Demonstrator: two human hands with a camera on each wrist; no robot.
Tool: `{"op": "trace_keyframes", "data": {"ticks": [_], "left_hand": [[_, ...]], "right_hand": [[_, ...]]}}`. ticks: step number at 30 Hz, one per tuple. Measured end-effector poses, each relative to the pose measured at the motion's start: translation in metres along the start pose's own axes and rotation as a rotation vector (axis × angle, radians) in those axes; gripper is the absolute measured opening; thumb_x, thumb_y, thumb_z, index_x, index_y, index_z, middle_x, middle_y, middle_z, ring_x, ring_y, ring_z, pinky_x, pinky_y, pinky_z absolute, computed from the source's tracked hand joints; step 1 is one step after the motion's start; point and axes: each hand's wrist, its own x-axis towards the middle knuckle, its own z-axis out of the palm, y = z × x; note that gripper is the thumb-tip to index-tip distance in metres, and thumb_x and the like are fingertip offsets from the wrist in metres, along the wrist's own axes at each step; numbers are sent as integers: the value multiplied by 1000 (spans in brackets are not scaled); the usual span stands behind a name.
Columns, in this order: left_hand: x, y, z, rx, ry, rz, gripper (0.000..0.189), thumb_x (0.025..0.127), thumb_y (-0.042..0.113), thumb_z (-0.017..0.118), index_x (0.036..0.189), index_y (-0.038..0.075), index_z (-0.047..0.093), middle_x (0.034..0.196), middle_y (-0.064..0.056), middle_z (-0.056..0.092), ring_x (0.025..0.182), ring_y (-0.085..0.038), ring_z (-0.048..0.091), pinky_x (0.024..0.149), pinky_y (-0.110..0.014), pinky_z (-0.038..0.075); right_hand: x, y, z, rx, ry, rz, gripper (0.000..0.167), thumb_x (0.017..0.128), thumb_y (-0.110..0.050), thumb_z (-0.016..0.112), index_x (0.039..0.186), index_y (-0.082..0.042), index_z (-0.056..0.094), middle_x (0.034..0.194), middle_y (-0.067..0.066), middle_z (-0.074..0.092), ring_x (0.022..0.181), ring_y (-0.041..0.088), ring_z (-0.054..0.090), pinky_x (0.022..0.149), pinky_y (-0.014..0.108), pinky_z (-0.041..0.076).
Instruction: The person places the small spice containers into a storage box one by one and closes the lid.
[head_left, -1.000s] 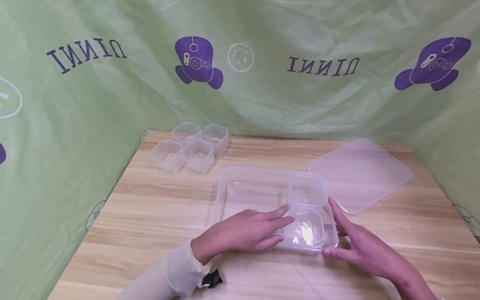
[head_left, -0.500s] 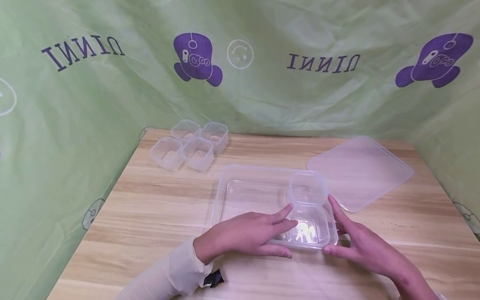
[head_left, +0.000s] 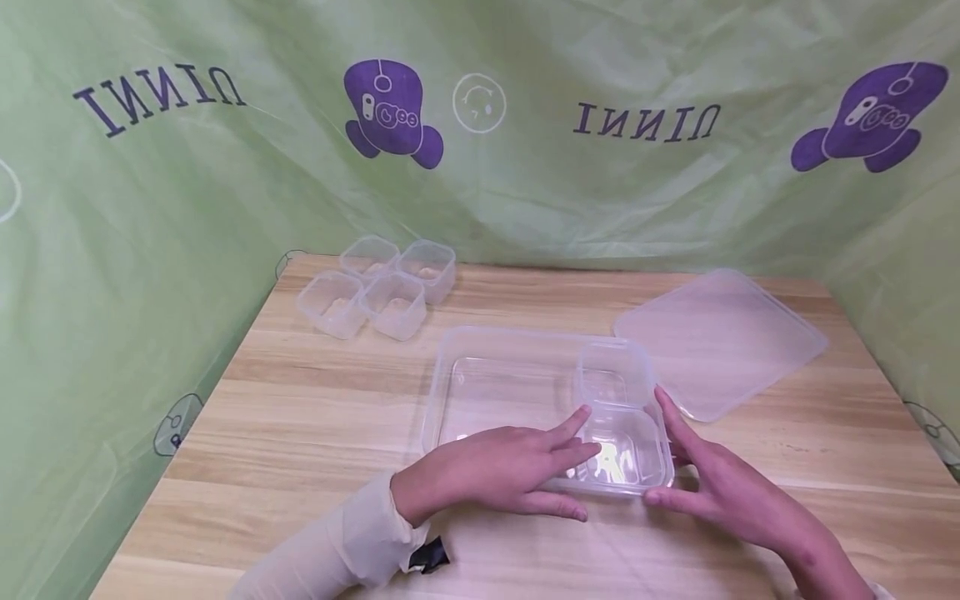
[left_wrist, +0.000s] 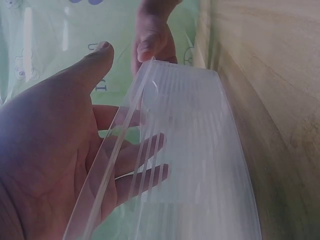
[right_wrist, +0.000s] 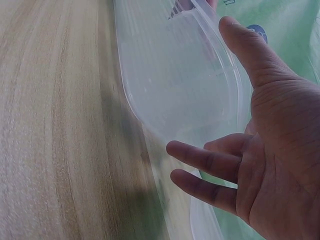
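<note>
A large clear plastic container (head_left: 502,392) stands on the table. Two small clear boxes sit at its right end, a far one (head_left: 615,375) and a near one (head_left: 633,429) in the front corner. My left hand (head_left: 510,467) reaches over the front rim with fingers spread, fingertips at the near box's left side. Through the wall (left_wrist: 200,150) in the left wrist view those fingers show inside, the thumb raised above the rim. My right hand (head_left: 720,487) lies along the container's right end, fingers extended, thumb tip at the front corner. In the right wrist view its fingers (right_wrist: 205,162) are loosely straight beside the wall.
Several small clear boxes (head_left: 393,308) stand grouped at the back left of the wooden table (head_left: 300,433). A flat clear lid (head_left: 723,342) lies at the back right, near the container's corner. Green printed cloth (head_left: 525,200) surrounds the table's back and sides.
The near small box has slid right into the container's front right corner. My left hand has shifted slightly right, its thumb stretching further out. The right hand has stayed almost in place.
</note>
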Motion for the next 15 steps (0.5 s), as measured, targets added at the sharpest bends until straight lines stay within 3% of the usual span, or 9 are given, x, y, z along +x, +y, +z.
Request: {"op": "trace_keyframes", "data": {"ticks": [11, 15], "left_hand": [[-4, 3, -3, -28, -9, -45, 80, 102, 66, 44, 165, 20, 24, 170, -13, 3, 133, -19, 53, 106, -31, 46], [-6, 3, -5, -30, 16, -38, 81, 103, 64, 46, 166, 22, 19, 170, -13, 6, 129, -21, 57, 103, -33, 48]], "right_hand": [[1, 0, 0, 15, -15, 9, 121, 83, -29, 89, 167, -17, 1, 131, 17, 65, 102, 11, 68, 84, 36, 57], [1, 0, 0, 13, -18, 13, 122, 83, -29, 89, 167, -18, 1, 128, 14, 67, 101, 10, 68, 82, 37, 57]]}}
